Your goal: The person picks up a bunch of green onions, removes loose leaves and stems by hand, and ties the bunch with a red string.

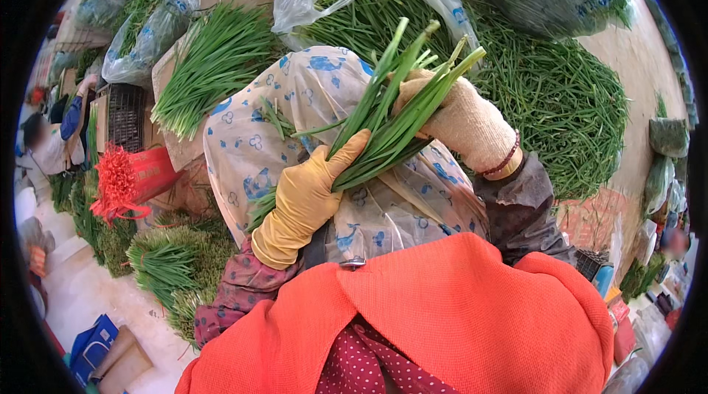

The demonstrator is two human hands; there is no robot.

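Note:
My left hand (310, 189), in a yellow rubber glove, grips the lower part of a bunch of green leafy stalks, likely Chinese chives (381, 134). The bunch slants up to the right over my lap, its pale cut ends at the top. Behind those ends is my right hand (442, 112) in a cream knit glove; its fingers are partly hidden by the stalks, so its hold cannot be told. A printed apron (249, 145) covers my knees, with a few loose leaves on it. Beyond my left knee an aligned pile of chives (215, 62) lies on a board.
A large loose heap of chives (553, 101) spreads at the right, beside an opened plastic bag (298, 1). Red ties (116, 184) stand in a red packet at the left, near a black crate (126, 117). Tied bundles (166, 261) lie on the floor. Another person (55, 139) sits far left.

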